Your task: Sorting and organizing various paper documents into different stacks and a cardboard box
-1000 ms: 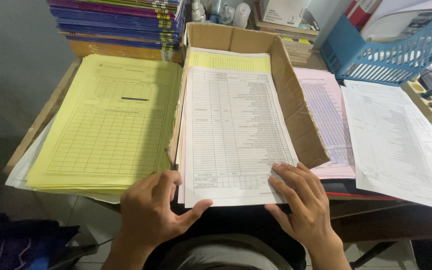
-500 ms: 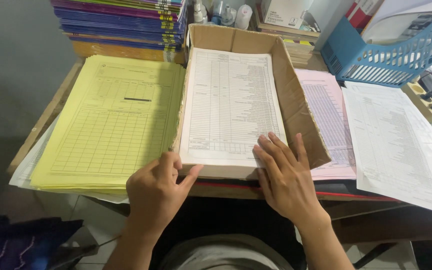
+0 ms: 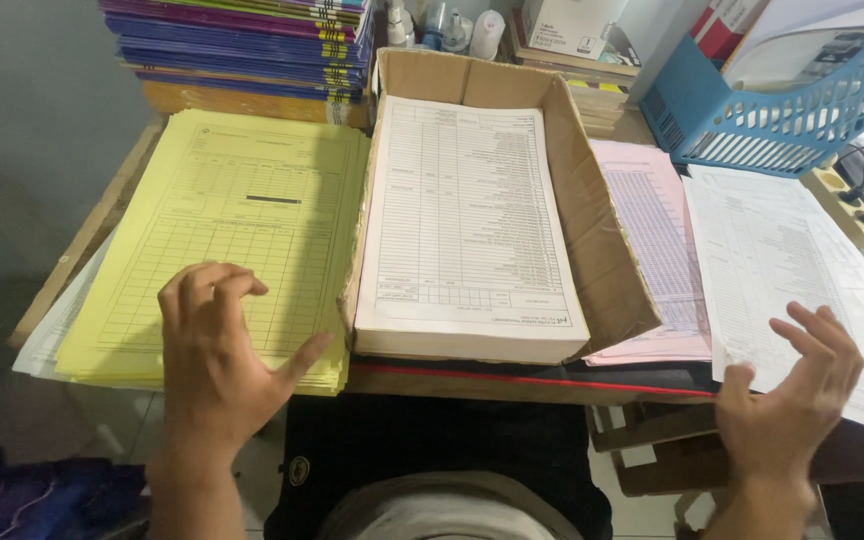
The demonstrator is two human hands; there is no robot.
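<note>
White form stack [image 3: 462, 220]: squared inside the cardboard box [image 3: 607, 250], filing seemingly done. Our left hand [image 3: 217, 355], left of box over yellow forms [image 3: 222, 240], and right hand [image 3: 792, 400], right of it, spread empty.
</note>
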